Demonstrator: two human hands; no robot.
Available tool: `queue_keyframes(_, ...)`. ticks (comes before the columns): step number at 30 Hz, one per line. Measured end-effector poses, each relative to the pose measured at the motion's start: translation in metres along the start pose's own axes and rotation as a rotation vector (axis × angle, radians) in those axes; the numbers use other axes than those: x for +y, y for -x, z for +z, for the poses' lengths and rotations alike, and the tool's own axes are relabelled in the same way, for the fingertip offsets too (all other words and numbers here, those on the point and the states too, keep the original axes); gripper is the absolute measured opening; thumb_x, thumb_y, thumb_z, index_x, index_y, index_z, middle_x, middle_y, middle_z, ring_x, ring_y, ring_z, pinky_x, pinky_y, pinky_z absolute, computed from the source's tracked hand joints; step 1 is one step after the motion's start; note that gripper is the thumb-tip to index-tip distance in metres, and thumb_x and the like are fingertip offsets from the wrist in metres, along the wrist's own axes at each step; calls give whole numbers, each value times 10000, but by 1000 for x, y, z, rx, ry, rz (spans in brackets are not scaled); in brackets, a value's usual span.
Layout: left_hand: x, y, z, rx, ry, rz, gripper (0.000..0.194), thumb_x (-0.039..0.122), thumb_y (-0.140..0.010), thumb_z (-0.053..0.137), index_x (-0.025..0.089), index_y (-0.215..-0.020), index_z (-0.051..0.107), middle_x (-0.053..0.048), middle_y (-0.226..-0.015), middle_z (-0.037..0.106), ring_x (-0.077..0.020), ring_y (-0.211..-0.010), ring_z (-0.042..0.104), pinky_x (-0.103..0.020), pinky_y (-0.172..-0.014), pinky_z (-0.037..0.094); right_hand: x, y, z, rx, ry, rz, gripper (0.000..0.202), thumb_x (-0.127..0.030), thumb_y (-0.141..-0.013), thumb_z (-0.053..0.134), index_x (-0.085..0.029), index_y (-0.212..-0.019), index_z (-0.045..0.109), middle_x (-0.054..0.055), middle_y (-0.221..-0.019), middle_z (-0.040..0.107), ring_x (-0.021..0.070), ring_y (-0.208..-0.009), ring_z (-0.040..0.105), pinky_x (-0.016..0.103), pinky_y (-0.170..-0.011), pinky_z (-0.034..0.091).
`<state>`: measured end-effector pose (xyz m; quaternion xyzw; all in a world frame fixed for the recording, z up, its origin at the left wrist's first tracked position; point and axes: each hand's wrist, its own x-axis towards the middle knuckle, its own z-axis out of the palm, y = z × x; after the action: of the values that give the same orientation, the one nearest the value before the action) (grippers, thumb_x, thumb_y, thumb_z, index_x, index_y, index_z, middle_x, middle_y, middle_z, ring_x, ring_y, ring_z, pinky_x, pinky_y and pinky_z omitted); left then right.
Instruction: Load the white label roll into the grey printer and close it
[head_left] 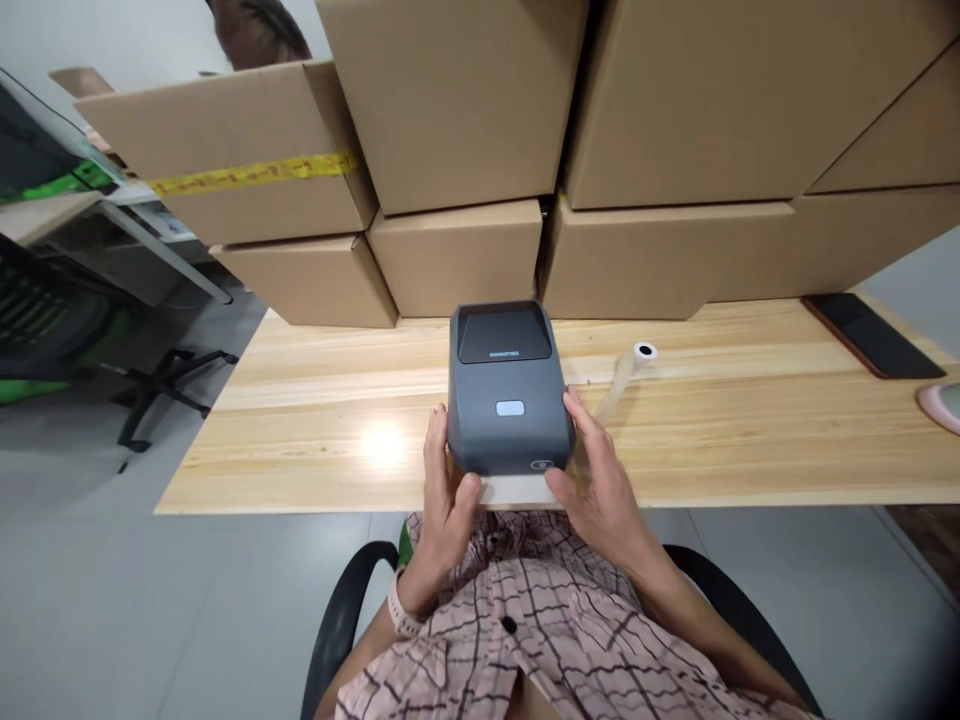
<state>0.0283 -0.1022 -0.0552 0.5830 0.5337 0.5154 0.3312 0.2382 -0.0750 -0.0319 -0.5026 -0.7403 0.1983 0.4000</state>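
A dark grey label printer [510,400] stands near the table's front edge, its dark glossy window at the far end and a pale button on top. My left hand [444,500] grips its left side, thumb at the near lower corner. Along the right side lies my right hand [598,485], its thumb by the near right corner. Both hands are closed around the printer from either side. Something flat and white [517,490] shows under its front, between my thumbs. Right of the printer is a small white roll [645,351] with a pale strip trailing towards my right hand.
Stacked cardboard boxes [457,260] line the back of the wooden table [315,420]. A phone [870,335] lies at the far right, near a pink-rimmed object [941,405]. At left stands a black office chair [52,310]; a person's head [259,30] shows behind the boxes.
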Motion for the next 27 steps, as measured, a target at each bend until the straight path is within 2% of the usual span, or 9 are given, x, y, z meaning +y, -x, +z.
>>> queue_keyframes(2,1,2,4,18,-43,26,712,562,-1050,426,349,-1683,180,-23,-1788,106,-297,-1658,25,-539,-1348,82,0,2,0,-5,-18,-8,772,-621,-1029,467,-322,-1673,167,153,-1718,313,375,-1560,366,684,-1188,393)
queue_keyframes(4,2,2,7,42,-65,51,724,625,-1044,370,336,-1683,193,-19,-1788,105,-304,-1656,-31,-565,-1342,60,-3,2,-1,-1,-7,-25,781,-656,-1021,446,-314,-1673,188,157,-1724,298,391,-1552,377,688,-1182,399)
queue_keyframes(8,10,-7,5,72,-84,134,749,697,-1028,296,312,-1671,268,-32,-1773,183,-319,-1654,-13,-574,-1341,79,-11,-4,-11,2,10,-68,766,-696,-1032,341,-301,-1673,200,160,-1720,307,379,-1550,387,667,-1164,437)
queue_keyframes(12,23,-43,-8,101,-50,286,710,692,-1034,298,312,-1626,393,-35,-1723,336,-311,-1646,139,-549,-1347,174,-19,-35,-30,41,96,-198,837,-764,-1003,253,-281,-1683,175,170,-1702,342,370,-1538,406,654,-1186,420)
queue_keyframes(15,29,-91,-21,135,12,360,581,587,-1051,413,280,-1524,553,-59,-1598,538,-282,-1534,435,-525,-1292,341,-25,-81,-42,60,155,-315,938,-808,-972,255,-242,-1698,80,178,-1707,322,377,-1546,378,633,-1226,373)
queue_keyframes(18,23,-137,-29,183,121,288,464,510,-1009,560,216,-1338,705,-108,-1390,706,-274,-1339,636,-501,-1184,470,-30,-135,-47,91,204,-374,892,-747,-1013,273,-267,-1697,-38,145,-1729,268,358,-1564,342,600,-1237,360)
queue_keyframes(20,13,-156,-31,113,111,161,482,492,-946,667,194,-1323,699,-143,-1394,696,-290,-1330,636,-497,-1151,489,-31,-170,-46,142,250,-373,820,-653,-1058,287,-307,-1686,-111,118,-1737,247,346,-1569,334,588,-1235,354)
queue_keyframes(24,-6,-160,-30,-108,69,-105,727,484,-831,780,191,-1463,573,-193,-1567,538,-354,-1454,508,-508,-1125,489,-18,-232,-41,191,336,-387,740,-568,-1099,221,-337,-1659,-205,101,-1745,212,338,-1521,414,579,-1199,386)
queue_keyframes(27,-11,-151,-28,-271,88,-189,830,455,-818,783,188,-1543,480,-190,-1617,472,-354,-1435,511,-476,-1106,487,-3,-268,-39,176,357,-406,697,-576,-1102,152,-342,-1659,-195,99,-1741,210,320,-1528,406,562,-1191,395)
